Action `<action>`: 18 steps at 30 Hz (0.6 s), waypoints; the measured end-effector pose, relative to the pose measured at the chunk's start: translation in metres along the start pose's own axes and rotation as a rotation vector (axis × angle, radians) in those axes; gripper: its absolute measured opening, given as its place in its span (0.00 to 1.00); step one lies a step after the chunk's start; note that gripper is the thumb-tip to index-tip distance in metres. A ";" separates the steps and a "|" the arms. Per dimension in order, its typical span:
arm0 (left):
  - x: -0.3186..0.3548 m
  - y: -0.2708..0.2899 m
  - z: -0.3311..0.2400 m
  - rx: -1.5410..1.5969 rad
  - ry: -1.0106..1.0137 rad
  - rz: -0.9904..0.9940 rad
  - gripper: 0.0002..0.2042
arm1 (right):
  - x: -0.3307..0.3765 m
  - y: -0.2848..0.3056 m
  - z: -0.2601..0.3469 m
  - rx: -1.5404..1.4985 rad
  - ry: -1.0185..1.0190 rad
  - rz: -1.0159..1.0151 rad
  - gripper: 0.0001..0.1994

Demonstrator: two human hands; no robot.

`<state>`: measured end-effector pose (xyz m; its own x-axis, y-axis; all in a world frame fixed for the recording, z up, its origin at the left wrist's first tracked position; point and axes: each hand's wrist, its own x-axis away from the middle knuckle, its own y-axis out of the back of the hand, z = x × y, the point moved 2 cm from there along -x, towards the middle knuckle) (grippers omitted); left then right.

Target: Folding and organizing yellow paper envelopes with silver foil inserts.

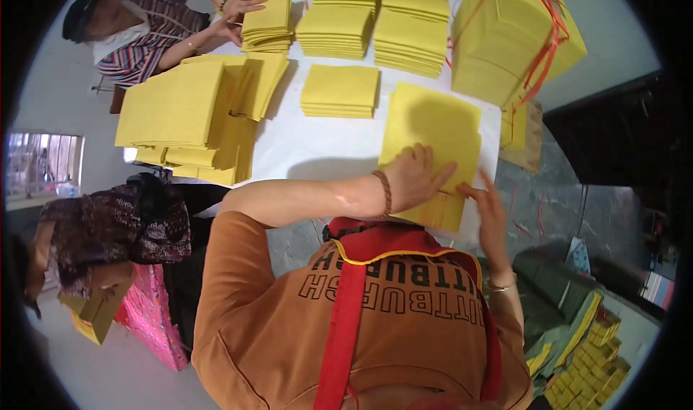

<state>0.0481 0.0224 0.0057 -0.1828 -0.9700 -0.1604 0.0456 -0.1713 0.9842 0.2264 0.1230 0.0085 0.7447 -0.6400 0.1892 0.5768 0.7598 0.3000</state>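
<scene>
While the left hand (413, 178), fingers apart, covers yellow paper (433, 121), the right hand (489, 211) touches its four-o'clock edge. Right grip: cannot tell.

Barred window (43, 163) in pale wall (43, 85), grey floor (530, 201), white-topped table (325, 139)

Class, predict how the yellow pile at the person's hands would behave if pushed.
The yellow pile would probably slide rather than roll or tip, since it lies broad and flat on the white table. Its layers might shift apart: the edges look uneven and no tie shows around it.
</scene>
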 end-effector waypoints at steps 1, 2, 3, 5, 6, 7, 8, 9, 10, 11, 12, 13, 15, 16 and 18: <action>0.001 -0.004 -0.001 -0.051 -0.001 -0.051 0.24 | -0.011 0.011 0.003 -0.082 0.014 -0.074 0.27; 0.001 -0.007 -0.002 -0.096 -0.010 -0.097 0.23 | -0.021 0.023 0.007 -0.167 0.019 -0.152 0.27; 0.000 -0.010 -0.002 -0.109 0.005 -0.097 0.23 | -0.032 0.037 0.025 -0.224 0.098 -0.270 0.27; -0.002 -0.015 -0.003 -0.180 -0.013 -0.052 0.20 | -0.059 0.061 0.063 -0.472 0.301 -0.307 0.27; -0.001 -0.015 -0.004 -0.180 -0.007 -0.050 0.20 | -0.070 0.068 0.077 -0.662 0.420 -0.227 0.27; -0.003 -0.014 -0.001 -0.126 0.016 -0.200 0.14 | -0.080 0.052 0.103 -0.635 0.415 -0.128 0.28; -0.005 -0.012 0.003 -0.066 0.039 -0.349 0.10 | -0.084 0.024 0.129 -0.606 0.406 -0.032 0.30; -0.006 -0.006 0.013 -0.060 0.032 -0.353 0.10 | -0.082 0.004 0.146 -0.499 0.421 0.231 0.31; -0.004 0.007 0.031 0.351 0.073 -0.318 0.09 | -0.080 -0.015 0.159 -0.388 0.428 0.506 0.32; -0.004 0.021 0.050 0.765 0.102 -0.272 0.09 | -0.073 -0.029 0.177 -0.280 0.446 0.632 0.33; -0.002 0.039 0.069 0.636 0.107 -0.355 0.08 | -0.071 -0.040 0.189 -0.168 0.466 0.776 0.34; 0.003 0.055 0.087 0.514 0.104 -0.429 0.08 | -0.073 -0.041 0.186 -0.168 0.455 0.778 0.34; 0.015 0.076 0.126 0.411 0.219 -0.466 0.13 | -0.080 -0.030 0.183 -0.245 0.749 0.237 0.36; 0.027 0.069 0.149 0.337 0.274 -0.404 0.16 | -0.091 -0.018 0.185 -0.323 0.634 0.124 0.37; 0.040 0.040 0.180 0.276 0.321 -0.336 0.19 | -0.107 -0.006 0.177 -0.331 0.691 0.125 0.36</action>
<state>-0.1341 0.0082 0.0523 0.1682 -0.8809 -0.4424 -0.2315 -0.4716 0.8509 0.0834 0.1668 0.1518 0.7887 -0.4131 -0.4553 0.4637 0.8860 -0.0008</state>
